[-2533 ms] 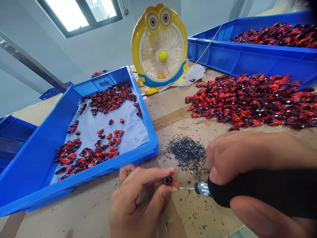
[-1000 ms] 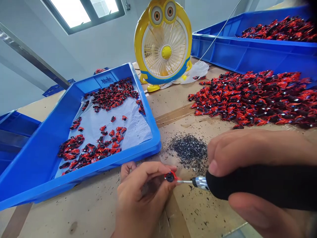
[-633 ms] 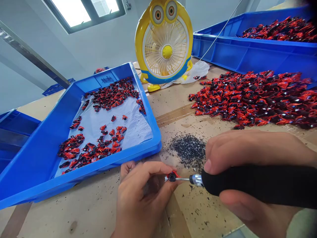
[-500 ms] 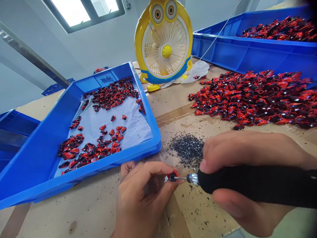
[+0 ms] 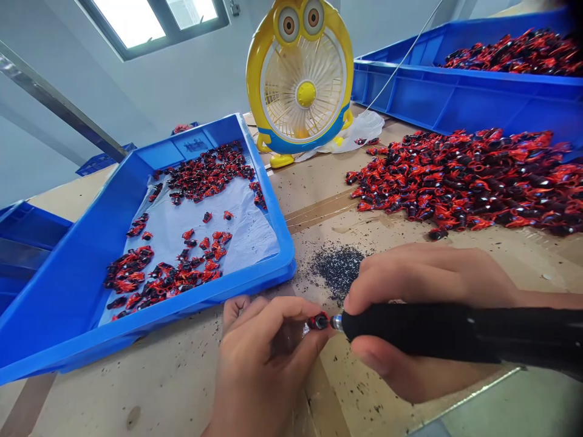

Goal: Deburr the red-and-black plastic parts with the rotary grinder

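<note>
The near-right tool (image 5: 410, 331) has a matt black body and a shiny metal collar (image 5: 337, 322); the small part (image 5: 318, 321) at its tip looks like glossy plastic, as does the right-hand heap (image 5: 460, 182). The left tray (image 5: 255, 276) is smooth plastic, its liner (image 5: 248, 230) thin, creased film or paper. The far fan (image 5: 305, 94) and its 2 eyes (image 5: 288, 25) are glossy plastic. The worktop (image 5: 182, 364) looks like matt cardboard.
</note>
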A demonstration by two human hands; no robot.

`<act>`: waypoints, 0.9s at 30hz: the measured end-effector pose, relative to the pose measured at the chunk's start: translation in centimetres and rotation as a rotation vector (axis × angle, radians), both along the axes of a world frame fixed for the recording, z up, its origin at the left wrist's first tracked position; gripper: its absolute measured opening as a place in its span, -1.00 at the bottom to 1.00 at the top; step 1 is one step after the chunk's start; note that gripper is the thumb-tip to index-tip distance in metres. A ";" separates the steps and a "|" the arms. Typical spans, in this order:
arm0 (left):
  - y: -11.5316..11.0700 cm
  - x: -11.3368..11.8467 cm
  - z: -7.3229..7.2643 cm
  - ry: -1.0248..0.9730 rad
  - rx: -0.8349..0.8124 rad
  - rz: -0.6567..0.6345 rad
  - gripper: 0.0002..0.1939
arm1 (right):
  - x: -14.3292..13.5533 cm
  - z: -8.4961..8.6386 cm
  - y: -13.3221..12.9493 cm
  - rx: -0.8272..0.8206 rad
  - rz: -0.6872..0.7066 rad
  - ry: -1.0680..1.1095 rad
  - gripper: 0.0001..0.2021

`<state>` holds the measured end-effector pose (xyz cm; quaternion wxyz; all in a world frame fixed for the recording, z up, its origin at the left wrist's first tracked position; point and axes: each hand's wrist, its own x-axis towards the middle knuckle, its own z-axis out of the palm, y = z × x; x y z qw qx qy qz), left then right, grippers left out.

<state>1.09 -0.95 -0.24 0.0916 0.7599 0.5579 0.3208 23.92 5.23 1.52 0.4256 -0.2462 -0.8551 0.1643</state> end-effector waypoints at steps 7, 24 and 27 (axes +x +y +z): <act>0.0 -0.1 -0.1 0.004 -0.022 0.003 -0.77 | 0.2 0.2 -0.3 -0.013 -0.021 0.039 -0.86; -0.3 0.0 -0.2 0.004 -0.021 -0.023 -0.73 | 0.3 0.2 0.1 -0.082 0.006 -0.025 -0.81; -0.3 -0.1 0.0 0.008 -0.022 -0.008 -0.75 | 0.2 0.2 0.1 -0.069 -0.029 -0.003 -0.82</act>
